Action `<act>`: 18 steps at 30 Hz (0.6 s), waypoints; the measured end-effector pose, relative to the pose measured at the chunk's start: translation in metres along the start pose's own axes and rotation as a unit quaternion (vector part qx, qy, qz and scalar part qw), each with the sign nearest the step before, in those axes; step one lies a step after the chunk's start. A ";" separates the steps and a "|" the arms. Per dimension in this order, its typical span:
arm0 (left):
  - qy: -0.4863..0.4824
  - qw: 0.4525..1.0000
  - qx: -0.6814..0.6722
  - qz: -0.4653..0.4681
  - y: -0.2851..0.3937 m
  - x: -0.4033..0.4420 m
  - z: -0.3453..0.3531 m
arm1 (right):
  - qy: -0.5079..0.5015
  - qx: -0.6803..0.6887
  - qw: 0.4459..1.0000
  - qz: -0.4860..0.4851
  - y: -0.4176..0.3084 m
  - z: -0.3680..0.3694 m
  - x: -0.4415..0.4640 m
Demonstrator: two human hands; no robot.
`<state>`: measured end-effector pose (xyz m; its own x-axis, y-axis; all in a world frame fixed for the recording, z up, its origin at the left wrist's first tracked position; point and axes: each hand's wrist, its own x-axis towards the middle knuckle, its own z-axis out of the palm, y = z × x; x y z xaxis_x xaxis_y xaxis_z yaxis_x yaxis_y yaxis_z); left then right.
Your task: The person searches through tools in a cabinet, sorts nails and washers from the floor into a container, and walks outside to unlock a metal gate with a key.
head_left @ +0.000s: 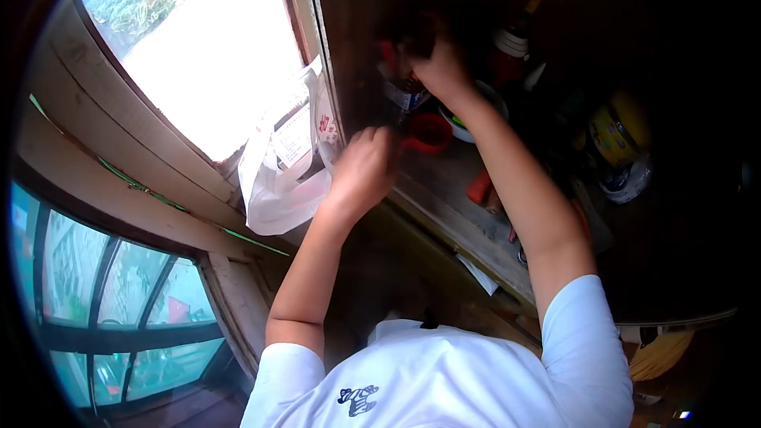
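My left hand (366, 165) is closed, its fingers curled near the shelf's left edge, right of a white plastic bag (289, 178); what it holds, if anything, is hidden. A red cup-like container (428, 133) stands just right of it. Further back, my right hand (440, 67) reaches into the dark part of the shelf, above a small blue and white box (406, 97). Its fingertips are lost in shadow near a dark red object (388, 54). Behind my right forearm, a white bowl (495, 99) is partly hidden.
A yellow container (618, 131) and a white-capped red bottle (511, 46) stand on the right. Red-handled objects (480, 189) lie on the wooden shelf (456, 178). A bright window opening (198, 47) is at the upper left, with a framed glass panel (131, 285) below.
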<state>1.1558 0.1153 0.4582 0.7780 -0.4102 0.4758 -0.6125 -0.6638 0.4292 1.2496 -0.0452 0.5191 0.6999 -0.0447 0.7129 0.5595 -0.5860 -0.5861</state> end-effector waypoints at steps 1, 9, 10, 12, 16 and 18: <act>0.002 1.000 -0.001 -0.014 0.000 0.000 0.000 | 0.006 -0.040 0.997 -0.065 0.004 -0.002 0.002; 0.012 1.000 0.022 0.009 -0.009 0.003 0.028 | -0.050 -0.114 0.989 -0.084 -0.008 -0.013 -0.021; -0.006 1.000 0.027 0.000 -0.008 0.007 0.029 | -0.005 -0.125 0.989 -0.073 -0.006 -0.021 -0.027; 0.048 0.998 0.023 0.023 -0.017 0.009 0.043 | 0.039 -0.115 0.993 -0.005 0.004 -0.059 -0.045; 0.032 0.997 -0.049 0.043 0.002 0.007 0.040 | 0.022 -0.194 0.955 0.222 0.034 -0.189 -0.116; 0.036 0.993 -0.094 0.062 0.012 0.001 0.042 | -0.019 -0.331 0.853 0.404 0.053 -0.247 -0.165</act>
<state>1.1558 0.0806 0.4313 0.6878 -0.4315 0.5837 -0.7229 -0.4803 0.4967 1.0539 -0.2692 0.4651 0.7587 -0.6316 0.1593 -0.4764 -0.7048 -0.5256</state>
